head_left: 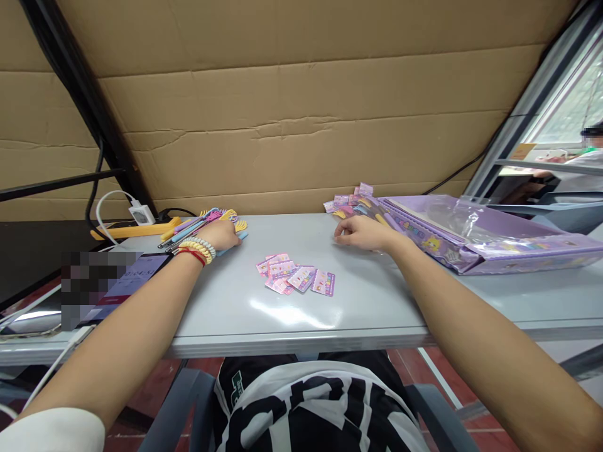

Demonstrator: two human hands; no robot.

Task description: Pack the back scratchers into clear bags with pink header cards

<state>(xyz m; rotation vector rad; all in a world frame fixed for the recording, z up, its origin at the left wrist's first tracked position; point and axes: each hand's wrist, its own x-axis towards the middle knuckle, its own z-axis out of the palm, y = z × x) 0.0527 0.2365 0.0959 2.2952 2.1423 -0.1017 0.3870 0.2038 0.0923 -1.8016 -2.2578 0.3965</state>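
At the left of the desk, my left hand (221, 235) is closed, fingers curled down beside a bundle of coloured cords and slim sticks (195, 226). A light blue piece (234, 243) sticks out under its fingers; I cannot make out exactly what it grips. My right hand (360, 231) is at the right, thumb and fingers curled together in front of a pile of small colourful pieces (360, 204). Whatever those fingers hold is hidden. Between the hands lie several small pink and purple printed cards (301, 276), overlapping on the desk.
A purple printed box (509, 251) with clear plastic (447, 216) on it stands at the right. On the left are a phone (127, 285), a white charger (141, 213) and cables. Cardboard (301, 125) rises behind the desk (292, 320). Another person (584, 157) is far right.
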